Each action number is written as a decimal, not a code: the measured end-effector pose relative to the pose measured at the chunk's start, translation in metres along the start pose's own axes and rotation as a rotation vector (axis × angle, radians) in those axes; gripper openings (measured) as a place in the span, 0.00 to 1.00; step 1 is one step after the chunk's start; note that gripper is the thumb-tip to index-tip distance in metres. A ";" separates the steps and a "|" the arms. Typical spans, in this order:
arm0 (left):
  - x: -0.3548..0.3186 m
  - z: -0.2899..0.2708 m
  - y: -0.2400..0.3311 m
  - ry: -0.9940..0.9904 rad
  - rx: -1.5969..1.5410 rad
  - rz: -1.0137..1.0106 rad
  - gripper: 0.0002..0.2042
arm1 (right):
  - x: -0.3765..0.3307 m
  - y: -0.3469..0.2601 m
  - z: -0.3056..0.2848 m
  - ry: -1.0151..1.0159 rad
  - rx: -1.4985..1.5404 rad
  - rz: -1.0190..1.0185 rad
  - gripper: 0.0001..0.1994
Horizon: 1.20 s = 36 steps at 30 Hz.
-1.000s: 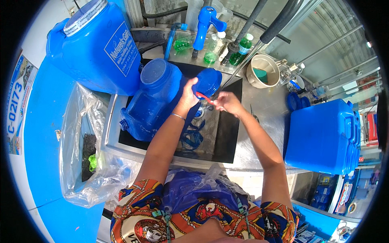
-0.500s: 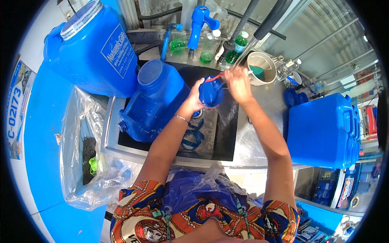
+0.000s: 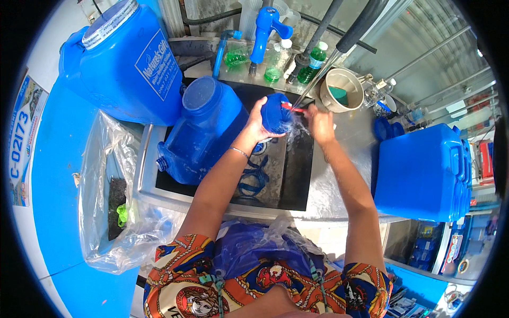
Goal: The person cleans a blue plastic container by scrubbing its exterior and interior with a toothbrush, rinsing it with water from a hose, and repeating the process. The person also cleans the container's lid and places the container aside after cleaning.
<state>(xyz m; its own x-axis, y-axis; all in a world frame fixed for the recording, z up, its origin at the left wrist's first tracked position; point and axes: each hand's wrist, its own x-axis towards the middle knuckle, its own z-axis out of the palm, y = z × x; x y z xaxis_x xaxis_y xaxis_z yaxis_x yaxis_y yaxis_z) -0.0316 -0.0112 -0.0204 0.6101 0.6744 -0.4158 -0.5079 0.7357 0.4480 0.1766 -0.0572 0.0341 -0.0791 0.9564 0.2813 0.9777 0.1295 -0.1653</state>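
Note:
My left hand (image 3: 256, 123) grips a round blue jug cap (image 3: 275, 115) over the sink, its rim tilted toward the right. In my right hand (image 3: 321, 124) is a slim red brush (image 3: 298, 110), much like a toothbrush, with its head at the cap's edge. A metal water spout (image 3: 318, 78) reaches down to the cap, and water splashes off it. Left of my hands, a translucent blue jug (image 3: 204, 140) lies tilted in the dark sink (image 3: 298, 180), its round opening facing up. A blue strap or cord (image 3: 254, 177) lies at the sink bottom.
A big blue container (image 3: 124, 69) stands at left, beside clear plastic sheeting (image 3: 101, 212). Behind the sink are a blue tap (image 3: 265, 32) and bottles of green liquid (image 3: 313, 63). A beige pail (image 3: 342, 90) holds a green sponge. Blue containers (image 3: 419, 172) stand at right.
The cap has turned from showing its hollow inside to standing on edge toward the right. My right hand has dropped lower with the brush, and water now sprays off the cap.

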 end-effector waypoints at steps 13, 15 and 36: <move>0.023 0.014 -0.035 0.281 0.129 0.211 0.26 | -0.062 -0.004 0.015 -0.610 0.888 0.363 0.12; 0.026 0.023 -0.040 0.189 0.175 0.046 0.26 | -0.060 0.016 0.012 -0.355 0.238 0.134 0.13; 0.007 0.010 -0.008 0.443 0.268 0.193 0.19 | 0.015 -0.059 0.060 -0.228 1.371 0.481 0.17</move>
<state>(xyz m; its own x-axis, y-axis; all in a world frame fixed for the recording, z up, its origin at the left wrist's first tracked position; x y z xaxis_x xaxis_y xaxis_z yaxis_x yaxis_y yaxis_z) -0.0169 -0.0124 -0.0188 0.1775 0.7995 -0.5739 -0.3775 0.5938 0.7105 0.1060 -0.0346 -0.0088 0.0374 0.9812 -0.1895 -0.0166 -0.1890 -0.9818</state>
